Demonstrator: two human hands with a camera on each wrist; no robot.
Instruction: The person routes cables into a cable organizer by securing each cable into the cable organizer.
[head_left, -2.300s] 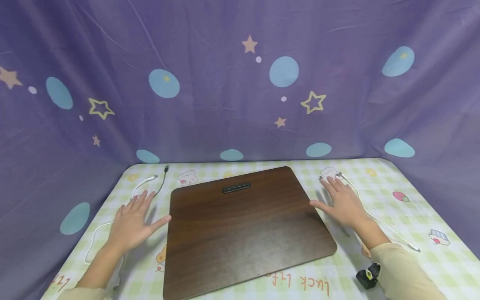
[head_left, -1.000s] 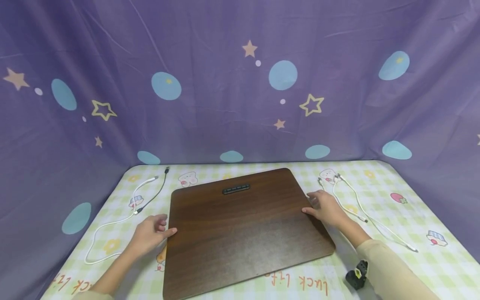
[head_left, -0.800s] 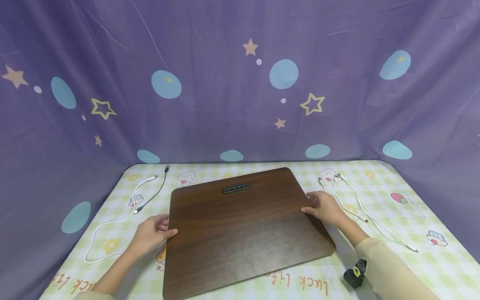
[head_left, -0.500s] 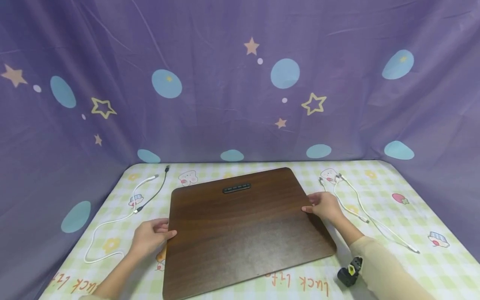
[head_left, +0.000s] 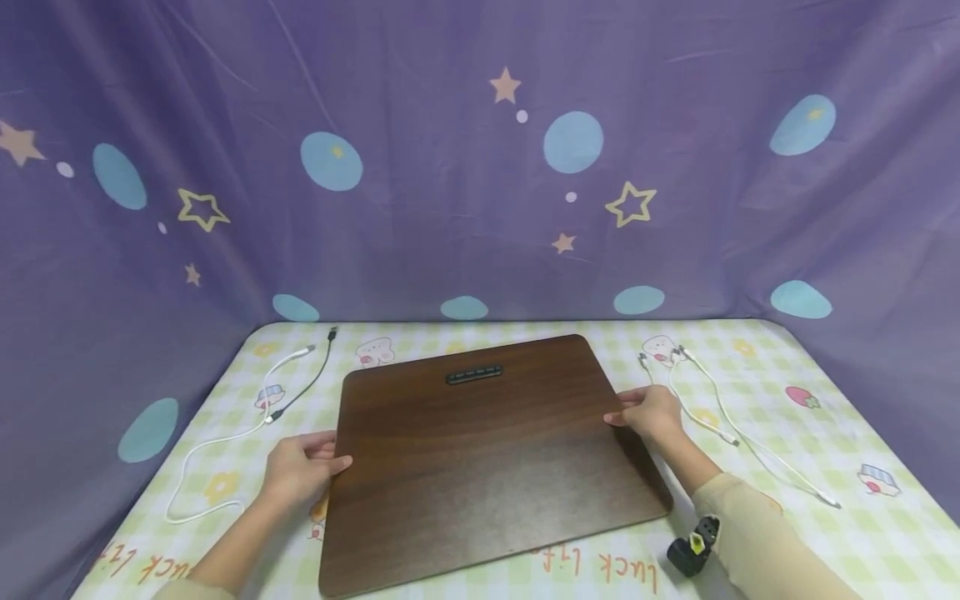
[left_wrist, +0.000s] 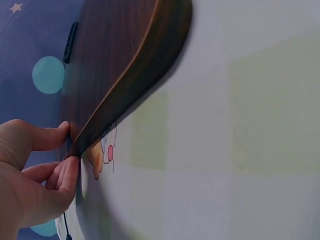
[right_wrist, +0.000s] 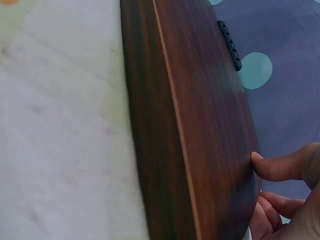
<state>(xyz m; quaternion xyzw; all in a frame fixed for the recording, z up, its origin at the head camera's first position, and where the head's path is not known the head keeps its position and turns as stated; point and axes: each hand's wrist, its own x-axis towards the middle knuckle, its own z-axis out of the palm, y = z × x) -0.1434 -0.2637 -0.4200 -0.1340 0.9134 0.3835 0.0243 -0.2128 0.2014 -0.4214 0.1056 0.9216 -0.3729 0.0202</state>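
A dark brown wood-grain board (head_left: 487, 467) with rounded corners lies slightly turned on the checked cloth. My left hand (head_left: 296, 475) grips its left edge; the thumb (left_wrist: 52, 137) presses on top and the fingers curl at the edge's underside. On the opposite edge, my right hand (head_left: 648, 414) pinches the board the same way, its thumb (right_wrist: 277, 167) on the upper face in the right wrist view. Near the board's far edge sits a small black slotted strip (head_left: 474, 375), like a cable holder.
Left of the board lie a white cable (head_left: 197, 450) and a short black cable (head_left: 311, 383). More white cables (head_left: 720, 400) lie on the right. A black plug-like block (head_left: 692, 546) is by the right sleeve. A purple curtain (head_left: 450, 208) closes off the back.
Both hands, earlier spread with straight fingers at the board's sides, have come in and curled round its left and right edges. The board has hardly moved.
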